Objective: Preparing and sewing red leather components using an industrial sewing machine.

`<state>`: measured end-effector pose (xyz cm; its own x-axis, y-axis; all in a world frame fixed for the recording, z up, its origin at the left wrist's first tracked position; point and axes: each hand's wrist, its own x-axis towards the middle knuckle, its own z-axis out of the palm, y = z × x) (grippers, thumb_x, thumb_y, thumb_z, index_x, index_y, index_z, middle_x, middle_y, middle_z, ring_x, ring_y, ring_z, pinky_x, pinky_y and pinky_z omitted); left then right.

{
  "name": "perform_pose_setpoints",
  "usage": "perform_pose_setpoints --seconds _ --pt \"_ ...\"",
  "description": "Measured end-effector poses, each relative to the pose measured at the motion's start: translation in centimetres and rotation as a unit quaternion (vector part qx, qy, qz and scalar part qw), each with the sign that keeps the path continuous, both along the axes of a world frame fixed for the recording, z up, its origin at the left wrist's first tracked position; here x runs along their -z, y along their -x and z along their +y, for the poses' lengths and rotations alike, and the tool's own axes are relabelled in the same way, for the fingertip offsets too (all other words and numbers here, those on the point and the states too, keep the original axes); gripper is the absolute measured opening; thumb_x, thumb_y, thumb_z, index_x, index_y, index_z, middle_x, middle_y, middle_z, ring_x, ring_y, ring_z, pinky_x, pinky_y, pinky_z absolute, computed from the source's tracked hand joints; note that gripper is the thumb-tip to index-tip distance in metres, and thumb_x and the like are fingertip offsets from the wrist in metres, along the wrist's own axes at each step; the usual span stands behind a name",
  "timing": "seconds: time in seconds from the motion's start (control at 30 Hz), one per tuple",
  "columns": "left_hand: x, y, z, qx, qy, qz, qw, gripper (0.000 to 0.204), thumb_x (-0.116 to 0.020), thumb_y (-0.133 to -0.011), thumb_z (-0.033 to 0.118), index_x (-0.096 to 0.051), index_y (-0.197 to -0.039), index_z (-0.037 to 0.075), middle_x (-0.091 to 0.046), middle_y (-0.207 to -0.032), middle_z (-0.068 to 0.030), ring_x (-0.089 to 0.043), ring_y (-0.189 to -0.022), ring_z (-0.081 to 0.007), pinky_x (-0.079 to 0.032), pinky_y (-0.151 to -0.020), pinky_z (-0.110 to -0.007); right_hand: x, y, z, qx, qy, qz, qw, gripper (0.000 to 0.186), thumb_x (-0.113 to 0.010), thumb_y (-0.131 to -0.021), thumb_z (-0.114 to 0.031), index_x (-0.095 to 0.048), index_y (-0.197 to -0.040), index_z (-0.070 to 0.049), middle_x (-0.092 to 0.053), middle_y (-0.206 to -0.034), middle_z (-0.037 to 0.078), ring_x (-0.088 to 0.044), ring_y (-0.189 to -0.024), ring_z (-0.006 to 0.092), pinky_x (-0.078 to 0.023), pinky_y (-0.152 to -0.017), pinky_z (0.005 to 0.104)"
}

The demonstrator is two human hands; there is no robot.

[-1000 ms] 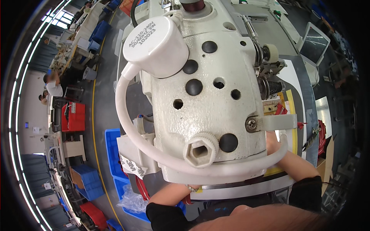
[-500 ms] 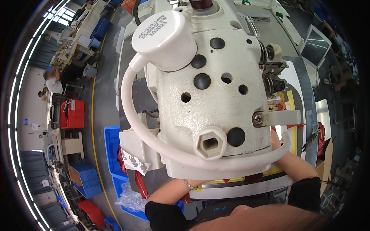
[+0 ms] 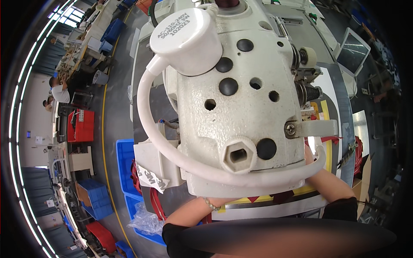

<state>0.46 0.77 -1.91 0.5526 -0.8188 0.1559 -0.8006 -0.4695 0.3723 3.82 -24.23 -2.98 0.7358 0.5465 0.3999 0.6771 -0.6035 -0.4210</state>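
Observation:
A white sewing machine head (image 3: 241,116) fills the middle and hides most of both hands. My left hand (image 3: 222,201), with a beaded bracelet (image 3: 211,204) at its wrist, reaches in under the machine's near end; its fingers are out of sight. On the other side my right hand (image 3: 308,155) shows only a sliver behind the tip of a white curved lamp arm (image 3: 161,146). What either hand holds cannot be seen. Close to the right hand a bit of red fabric (image 3: 330,139) pokes out. Dark red fabric (image 3: 284,197) lies on the yellow-edged work surface (image 3: 266,211) between my forearms.
Blue bins (image 3: 125,167) with clear plastic wrap (image 3: 148,221) and red strips stand to the left. A display panel (image 3: 352,48) stands at the far right. Beyond a yellow floor line (image 3: 103,142) are a red crate (image 3: 81,125), workbenches and a seated person (image 3: 60,92).
The view has shifted slightly, so the machine sits a little higher and further right. Slightly more red fabric shows beside the right hand. Both forearms stay nearly in place.

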Motion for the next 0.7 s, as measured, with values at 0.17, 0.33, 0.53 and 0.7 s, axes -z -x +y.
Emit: perform_pose_setpoints --seconds 0.17,0.33,0.53,0.7 --pt "-0.6 -0.1 0.4 -0.043 0.057 0.104 0.992 0.042 -0.053 -0.095 0.036 -0.056 -0.127 0.009 -0.063 -0.113 -0.0128 -0.062 -0.099 -0.0260 -0.050 -0.082 -0.035 -1.4 -0.4 0.3 -0.007 0.048 -0.051 0.998 0.030 -0.062 -0.075 -0.011 -0.066 -0.104 -0.002 -0.065 -0.111 0.015 -0.064 -0.105 0.0282 -0.047 -0.092 0.0434" --pt "-2.9 -0.9 0.0 -0.031 0.009 -0.004 0.999 0.049 -0.057 -0.092 0.038 -0.052 -0.132 0.009 -0.061 -0.115 -0.0147 -0.062 -0.102 -0.0262 -0.050 -0.084 -0.034 -2.0 -0.5 0.8 -0.017 0.033 -0.056 0.998 0.031 -0.064 -0.073 -0.010 -0.067 -0.104 -0.005 -0.065 -0.112 0.013 -0.064 -0.104 0.0274 -0.047 -0.090 0.0435" --pt "-2.1 -0.5 -0.2 -0.031 0.023 -0.052 0.998 0.049 -0.062 -0.089 0.036 -0.055 -0.129 0.009 -0.061 -0.119 -0.0135 -0.059 -0.109 -0.0286 -0.047 -0.092 -0.039 -1.1 -0.1 1.3 -0.053 0.006 -0.018 0.998 0.028 -0.070 -0.069 -0.011 -0.066 -0.097 -0.007 -0.064 -0.113 0.010 -0.064 -0.102 0.0247 -0.045 -0.086 0.0432" --pt "-0.5 -0.9 0.8 -0.014 0.066 -0.056 0.996 0.042 -0.064 -0.087 0.031 -0.060 -0.123 0.008 -0.062 -0.119 -0.0095 -0.058 -0.112 -0.0286 -0.045 -0.095 -0.042 -2.0 -0.1 1.7 -0.050 -0.014 0.016 0.999 0.026 -0.072 -0.070 -0.012 -0.065 -0.094 -0.007 -0.064 -0.112 0.009 -0.063 -0.101 0.0247 -0.044 -0.085 0.0430"
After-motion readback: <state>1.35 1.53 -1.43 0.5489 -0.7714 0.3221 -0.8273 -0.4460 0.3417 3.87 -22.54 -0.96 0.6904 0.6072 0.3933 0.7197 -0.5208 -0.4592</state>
